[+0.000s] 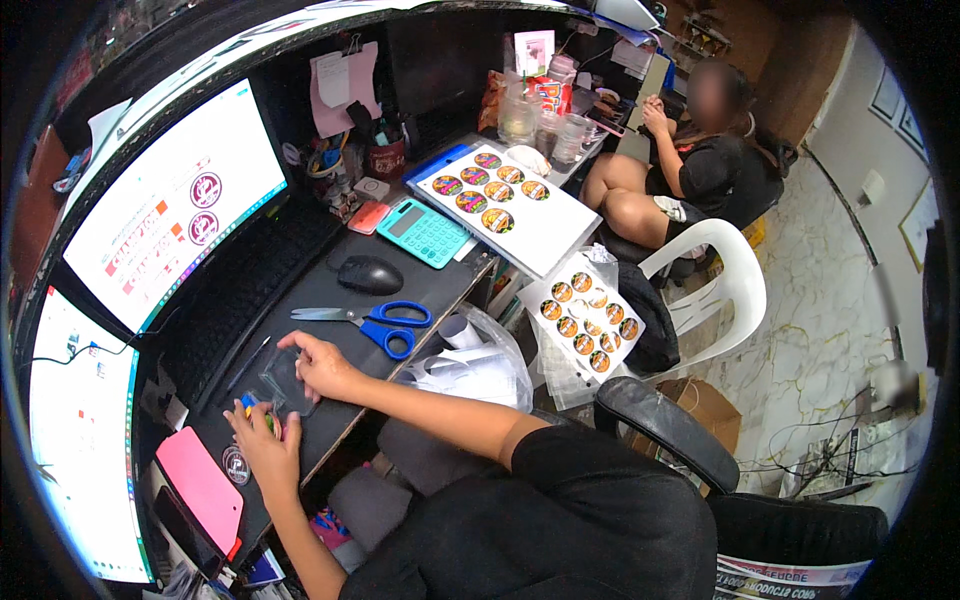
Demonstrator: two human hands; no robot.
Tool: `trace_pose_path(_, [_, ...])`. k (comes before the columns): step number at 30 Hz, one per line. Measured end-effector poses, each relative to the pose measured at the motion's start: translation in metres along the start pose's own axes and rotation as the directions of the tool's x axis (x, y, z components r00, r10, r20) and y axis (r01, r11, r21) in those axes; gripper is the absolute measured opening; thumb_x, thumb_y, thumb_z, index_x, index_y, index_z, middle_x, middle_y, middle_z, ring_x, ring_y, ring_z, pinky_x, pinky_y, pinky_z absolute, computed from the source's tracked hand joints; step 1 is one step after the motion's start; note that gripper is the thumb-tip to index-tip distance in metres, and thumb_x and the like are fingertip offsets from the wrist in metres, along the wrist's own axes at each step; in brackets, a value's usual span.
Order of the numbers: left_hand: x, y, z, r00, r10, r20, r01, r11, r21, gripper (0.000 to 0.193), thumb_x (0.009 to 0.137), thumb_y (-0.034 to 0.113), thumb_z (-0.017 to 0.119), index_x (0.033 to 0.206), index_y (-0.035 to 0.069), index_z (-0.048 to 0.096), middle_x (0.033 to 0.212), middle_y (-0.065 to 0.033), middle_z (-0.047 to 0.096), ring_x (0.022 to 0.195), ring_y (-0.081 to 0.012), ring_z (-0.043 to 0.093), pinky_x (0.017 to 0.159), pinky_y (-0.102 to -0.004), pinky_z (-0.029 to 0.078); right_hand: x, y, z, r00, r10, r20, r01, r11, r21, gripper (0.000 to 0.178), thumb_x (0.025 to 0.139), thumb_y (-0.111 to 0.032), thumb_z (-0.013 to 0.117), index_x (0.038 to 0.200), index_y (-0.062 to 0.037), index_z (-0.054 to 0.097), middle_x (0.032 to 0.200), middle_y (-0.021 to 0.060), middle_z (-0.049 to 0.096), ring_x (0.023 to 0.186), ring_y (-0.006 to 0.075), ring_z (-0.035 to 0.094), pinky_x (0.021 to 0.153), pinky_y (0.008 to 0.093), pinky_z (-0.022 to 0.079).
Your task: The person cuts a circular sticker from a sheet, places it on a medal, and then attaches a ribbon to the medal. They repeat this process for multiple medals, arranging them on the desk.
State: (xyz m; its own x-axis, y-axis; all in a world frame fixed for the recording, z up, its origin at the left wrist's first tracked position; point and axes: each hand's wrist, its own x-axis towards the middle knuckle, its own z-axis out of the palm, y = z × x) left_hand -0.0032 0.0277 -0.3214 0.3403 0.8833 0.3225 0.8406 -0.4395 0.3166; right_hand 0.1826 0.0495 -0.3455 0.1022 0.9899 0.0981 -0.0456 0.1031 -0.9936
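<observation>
My left hand point(268, 445) is closed around a small bundle of colourful stickers point(273, 423), partly hidden by the fingers, low over the dark desk. Just beyond it, my right hand point(326, 368) pinches the edge of a clear plastic bag point(284, 384) lying on the desktop. A thin pen point(248, 363) rests beside the bag, near the keyboard. Blue-handled scissors point(375, 322) lie with their blades pointing left, past my right hand. Next to my left hand is a round dark sticker point(236, 464).
A black mouse point(370, 274), teal calculator point(422, 232) and keyboard point(235, 320) occupy the desk. Sticker sheets point(500, 200) overhang its right edge; more sheets point(583, 315) sit below. Two screens point(180, 220) stand left, near a pink pouch point(200, 490). Another person point(700, 165) sits beyond a white chair point(735, 290).
</observation>
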Motion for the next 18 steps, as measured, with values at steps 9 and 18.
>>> trace_pose_path(9, [-0.005,-0.01,0.012,0.96,-0.027,-0.28,-0.022,0.985,-0.17,0.024,0.091,0.018,0.054,0.106,0.0,0.06,0.126,-0.0215,0.056,0.118,-0.0413,0.05,0.101,-0.051,0.036,-0.004,0.003,0.001,0.996,0.089,0.029,-0.09,0.996,0.017,0.027,0.088,0.003,0.043,0.1,-0.0045,0.066,0.075,0.0022,0.058,0.053,0.0076,0.056,0.046,0.0235,0.049])
trace_pose_path(18, [-0.002,-0.005,0.03,0.877,-0.134,-0.461,0.017,0.969,-0.248,0.028,0.094,0.015,0.052,0.112,-0.007,0.049,0.109,-0.024,0.061,0.109,-0.0444,0.055,0.095,-0.0498,0.043,-0.009,-0.002,0.003,0.997,0.074,-0.03,-0.074,0.997,-0.011,0.026,0.091,0.002,0.044,0.101,0.0002,0.067,0.075,0.0029,0.057,0.051,0.0089,0.056,0.045,0.0232,0.048])
